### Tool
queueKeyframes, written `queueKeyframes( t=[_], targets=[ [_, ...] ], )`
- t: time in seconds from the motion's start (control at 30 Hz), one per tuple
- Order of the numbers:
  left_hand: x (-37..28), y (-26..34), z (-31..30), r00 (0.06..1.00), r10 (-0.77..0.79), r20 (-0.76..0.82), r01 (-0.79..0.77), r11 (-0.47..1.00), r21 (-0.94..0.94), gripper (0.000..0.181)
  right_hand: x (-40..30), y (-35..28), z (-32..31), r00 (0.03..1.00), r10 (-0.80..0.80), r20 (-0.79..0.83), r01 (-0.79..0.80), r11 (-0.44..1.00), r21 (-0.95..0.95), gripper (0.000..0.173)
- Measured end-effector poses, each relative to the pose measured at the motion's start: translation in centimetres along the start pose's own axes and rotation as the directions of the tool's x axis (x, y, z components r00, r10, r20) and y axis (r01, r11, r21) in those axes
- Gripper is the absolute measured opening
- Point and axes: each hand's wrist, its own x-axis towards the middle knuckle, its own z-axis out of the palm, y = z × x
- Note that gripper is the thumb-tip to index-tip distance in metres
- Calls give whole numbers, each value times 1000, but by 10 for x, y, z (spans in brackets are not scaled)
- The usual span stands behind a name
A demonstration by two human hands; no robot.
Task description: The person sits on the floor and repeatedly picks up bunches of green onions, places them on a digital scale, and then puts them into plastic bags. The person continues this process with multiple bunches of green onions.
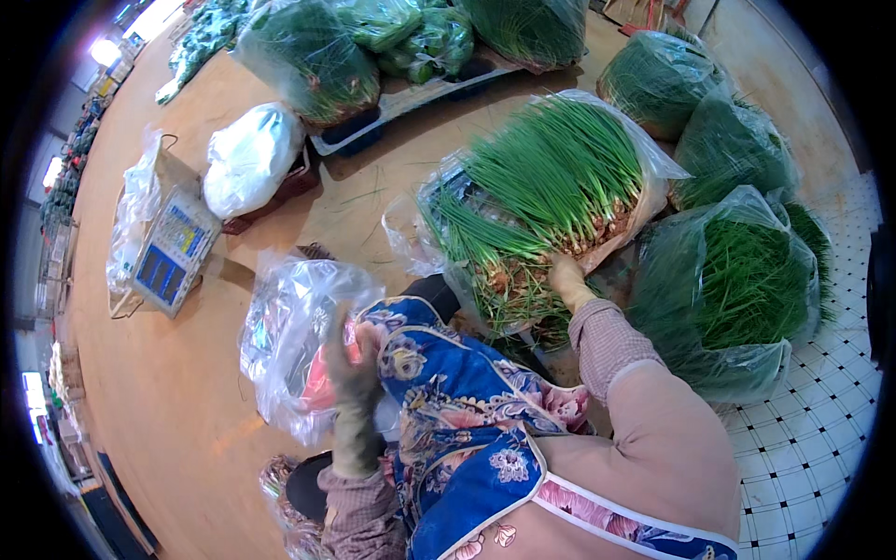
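My right hand (pixel 568 277), in a pale glove, touches the root ends of green onions (pixel 553 168) that lie spread on an opened clear plastic bag (pixel 665 164). Whether its fingers grip any roots is hidden. Loose trimmed leaves and soil (pixel 521 297) lie beside that hand. My left hand (pixel 353 367), also gloved and blurred, is raised beside the blue floral apron (pixel 448 392), over a bundle of clear plastic bags (pixel 297 315). No object shows plainly in it.
Bags of green stalks (pixel 749 280) stand at the right. More bagged vegetables (pixel 315 63) fill a blue tray (pixel 420 101) at the top. A digital scale (pixel 176 248) and a white bag (pixel 252 157) on a dark red crate (pixel 280 192) are at the left.
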Motion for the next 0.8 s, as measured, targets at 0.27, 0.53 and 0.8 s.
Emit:
queueKeyframes(
  t=[0.27, 0.53, 0.8],
  targets=[
    [-46, 25, 199, 713, 143, 687, 6, 978, -210, 36, 43, -7, 34, 988, -135, -80, 80, 872, -482, 33],
    [-12, 4, 198, 519, -399, 756, 797, 546, -259, 36, 56, -2, 6, 996, 49, 74, -57, 993, 100, 38],
    [-2, 5, 204, 390, -307, 868, 909, 280, -310, 37, -2, -26, -20, 873, -180, 454, -441, 107, 891, 31]
  ],
)
